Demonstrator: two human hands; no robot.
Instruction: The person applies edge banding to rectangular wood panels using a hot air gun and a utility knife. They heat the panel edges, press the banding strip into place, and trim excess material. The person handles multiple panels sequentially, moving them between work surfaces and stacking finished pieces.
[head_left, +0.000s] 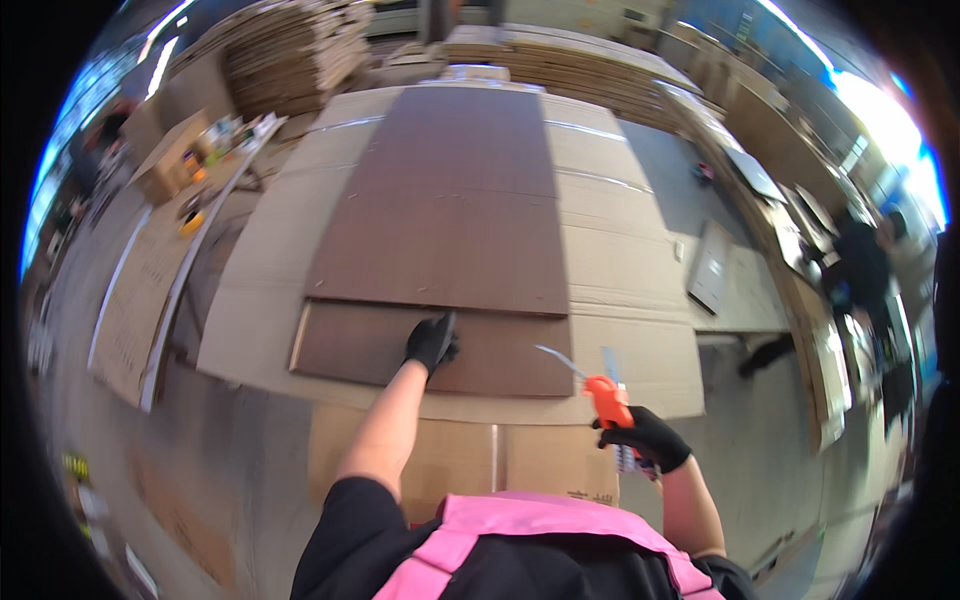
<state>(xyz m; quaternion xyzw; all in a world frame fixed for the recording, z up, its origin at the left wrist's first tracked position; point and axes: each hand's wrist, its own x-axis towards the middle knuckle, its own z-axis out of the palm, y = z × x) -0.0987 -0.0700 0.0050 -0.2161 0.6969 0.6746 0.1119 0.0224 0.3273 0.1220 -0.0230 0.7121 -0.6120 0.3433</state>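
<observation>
A large dark brown panel lies on the cardboard-covered table before me. Along its near edge lies a narrower brown board, pale at its left end. My left hand, in a black glove, is over this board close to the seam, fingers curled; what they hold, if anything, is hidden. My right hand, also gloved in black, is closed around an orange hand tool right of the board. A thin, pale curved piece extends from near its front; blur hides the exact kind.
Flat cardboard extends around the panels. Stacked boards stand at the back. On the left a side table carries a carton and small items. A person is at the far right, beside a long bench.
</observation>
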